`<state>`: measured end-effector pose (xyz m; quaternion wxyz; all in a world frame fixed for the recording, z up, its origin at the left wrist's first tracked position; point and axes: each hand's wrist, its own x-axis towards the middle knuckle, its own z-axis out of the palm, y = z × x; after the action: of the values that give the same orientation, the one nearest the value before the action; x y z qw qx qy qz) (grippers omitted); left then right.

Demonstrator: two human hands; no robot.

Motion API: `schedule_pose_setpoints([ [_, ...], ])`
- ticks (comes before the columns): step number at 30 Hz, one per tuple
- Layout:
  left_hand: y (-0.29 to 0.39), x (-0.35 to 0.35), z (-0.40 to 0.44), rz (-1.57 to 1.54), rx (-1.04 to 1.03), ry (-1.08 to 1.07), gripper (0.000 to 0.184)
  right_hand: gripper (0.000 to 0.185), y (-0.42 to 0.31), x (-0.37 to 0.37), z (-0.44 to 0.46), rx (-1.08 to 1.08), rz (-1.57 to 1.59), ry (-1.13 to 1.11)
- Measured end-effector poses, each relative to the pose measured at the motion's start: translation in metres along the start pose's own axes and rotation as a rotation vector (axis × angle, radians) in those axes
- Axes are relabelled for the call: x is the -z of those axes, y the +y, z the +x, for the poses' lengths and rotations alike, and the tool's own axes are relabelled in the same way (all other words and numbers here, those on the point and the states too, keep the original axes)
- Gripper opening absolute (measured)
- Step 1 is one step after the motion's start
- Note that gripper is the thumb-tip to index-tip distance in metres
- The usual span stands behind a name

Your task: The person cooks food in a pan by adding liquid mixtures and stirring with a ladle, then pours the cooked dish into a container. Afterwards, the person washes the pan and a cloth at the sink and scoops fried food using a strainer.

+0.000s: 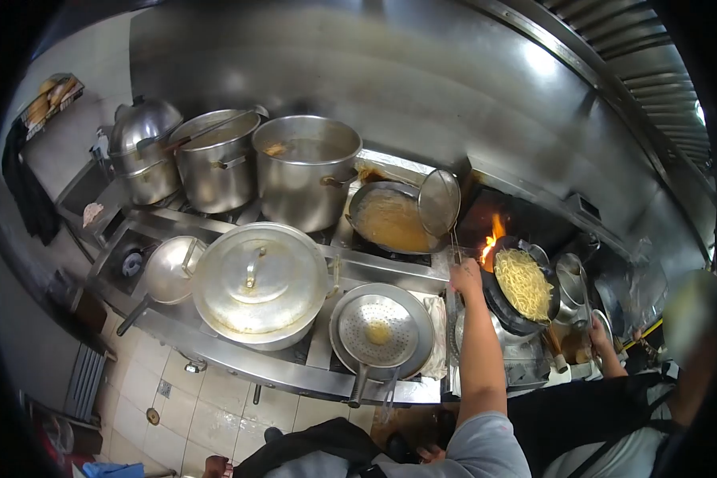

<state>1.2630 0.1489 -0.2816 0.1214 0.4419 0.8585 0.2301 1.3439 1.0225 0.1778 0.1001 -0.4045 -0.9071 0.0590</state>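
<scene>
My right hand (464,278) is closed round the handle of a round wire-mesh skimmer (440,201). The skimmer tilts up at the right edge of a wok (386,221) of brownish liquid; I cannot tell whether they touch. Just right of my hand, flames (493,237) rise beside a dark wok (492,295) full of noodles (524,288). Only a small part of my left hand (217,468) shows, low at the bottom edge over the tiled floor. How its fingers are set cannot be made out.
A co-worker's hand (601,338) grips a long-handled tool at right. Tall stockpots (307,179) line the back of the stove. In front are a big lidded pot (255,279), a perforated strainer (377,331) over a pan, and a small lidded pan (171,271).
</scene>
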Motion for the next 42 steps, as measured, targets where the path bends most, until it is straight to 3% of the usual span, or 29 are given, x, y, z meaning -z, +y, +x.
schedule_pose_setpoints([
  [1, 0.008, -0.002, 0.002, -0.299, 0.386, -0.070, 0.030, 0.019, 0.011, -0.018, 0.016, -0.148, 0.042, 0.049],
  [3, 0.035, -0.007, -0.005, -0.872, 1.164, -0.232, 0.038, 0.019, -0.001, -0.007, 0.004, -0.201, 0.141, 0.127],
  [4, 0.112, 0.073, 0.022, -0.762, 1.217, -0.168, 0.036, 0.020, 0.005, -0.016, 0.009, -0.189, 0.138, 0.205],
  [6, 0.049, 0.010, 0.009, -0.324, 0.731, -0.422, 0.033, 0.020, 0.012, -0.019, 0.019, -0.108, 0.174, -0.110],
  [7, 0.045, 0.002, 0.000, -0.491, 0.720, -0.306, 0.033, 0.020, -0.013, 0.004, 0.002, -0.273, 0.389, -0.088],
  [9, 0.034, -0.014, -0.019, -0.834, 0.658, -0.092, 0.032, 0.019, -0.012, -0.001, 0.001, -0.316, 0.476, -0.097],
  [10, 0.026, -0.021, -0.024, -0.833, 0.661, -0.091, 0.032, 0.019, -0.012, -0.004, 0.000, -0.358, 0.560, -0.107],
  [15, 0.014, -0.036, -0.032, 0.240, 0.064, -0.025, 0.028, 0.019, -0.008, -0.005, -0.008, -0.323, 0.708, -0.171],
  [19, 0.015, -0.037, -0.033, -0.067, 0.322, -0.159, 0.028, 0.020, -0.009, -0.004, -0.010, -0.350, 0.903, -0.267],
  [21, 0.018, -0.038, -0.033, 0.301, -0.182, 0.242, 0.028, 0.020, -0.012, -0.003, -0.012, -0.381, 0.957, -0.313],
  [22, 0.017, -0.041, -0.034, 0.302, -0.179, 0.244, 0.028, 0.020, -0.014, -0.005, -0.013, -0.376, 0.994, -0.328],
  [24, 0.022, -0.037, -0.034, -0.167, 0.329, -0.139, 0.028, 0.020, -0.014, -0.009, -0.013, -0.367, 1.032, -0.345],
  [26, 0.020, -0.034, -0.040, -0.252, 0.416, -0.130, 0.033, 0.016, -0.012, -0.012, -0.012, -0.356, 0.970, -0.422],
  [28, 0.017, -0.034, -0.042, -0.170, 0.254, -0.084, 0.037, 0.014, -0.012, -0.016, -0.015, -0.360, 1.075, -0.434],
  [29, 0.015, -0.033, -0.042, -0.052, 0.069, -0.029, 0.040, 0.013, -0.015, -0.015, -0.019, -0.368, 1.181, -0.442],
  [30, 0.013, -0.033, -0.043, 0.177, -0.266, 0.086, 0.042, 0.013, -0.017, -0.014, -0.022, -0.367, 1.181, -0.445],
  [33, 0.020, -0.002, -0.044, -0.169, -0.310, 0.183, 0.043, 0.012, -0.022, -0.010, -0.031, -0.411, 1.237, -0.460],
  [34, 0.025, -0.006, -0.040, -0.501, 0.374, -0.037, 0.043, 0.013, -0.023, -0.010, -0.034, -0.423, 1.279, -0.462],
  [35, 0.028, -0.005, -0.038, -0.710, 0.756, -0.096, 0.043, 0.014, -0.023, -0.010, -0.035, -0.435, 1.322, -0.463],
  [37, 0.028, -0.003, -0.035, -0.836, 0.938, -0.113, 0.043, 0.014, -0.023, -0.009, -0.037, -0.436, 1.375, -0.488],
  [42, 0.022, -0.001, -0.029, -0.883, 1.004, -0.158, 0.042, 0.014, -0.024, -0.007, -0.041, -0.448, 1.495, -0.544],
])
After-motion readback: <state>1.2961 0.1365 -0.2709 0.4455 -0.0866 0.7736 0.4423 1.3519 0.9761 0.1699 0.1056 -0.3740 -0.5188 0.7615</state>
